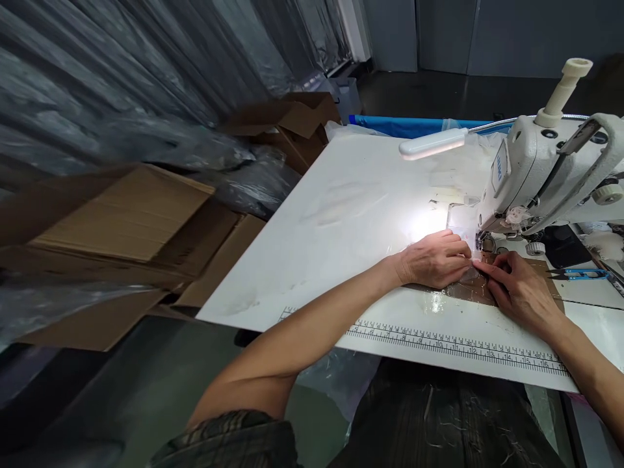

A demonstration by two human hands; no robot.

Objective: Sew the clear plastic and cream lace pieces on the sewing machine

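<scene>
A thin whitish piece of fabric [464, 229] lies by the needle and presser foot [480, 240] of a white sewing machine [519, 156]. My left hand [436, 260] is closed, its curled fingers pinching the near side of this fabric just left of the foot. On the brown plate [475, 292] in front of the needle rests my right hand [524, 289]. Its index finger stretches left to touch the fabric's edge beside my left fingertips, with the thumb apart below. The fabric's part under my left fingers is hidden.
Blue thread snips [580, 274] lie right of my right hand. A lit lamp [433, 144] hangs over the white table [312, 227], whose front edge carries a printed ruler [439, 344]. Open cardboard boxes [121, 214] and plastic-wrapped goods [258, 179] stand to the left.
</scene>
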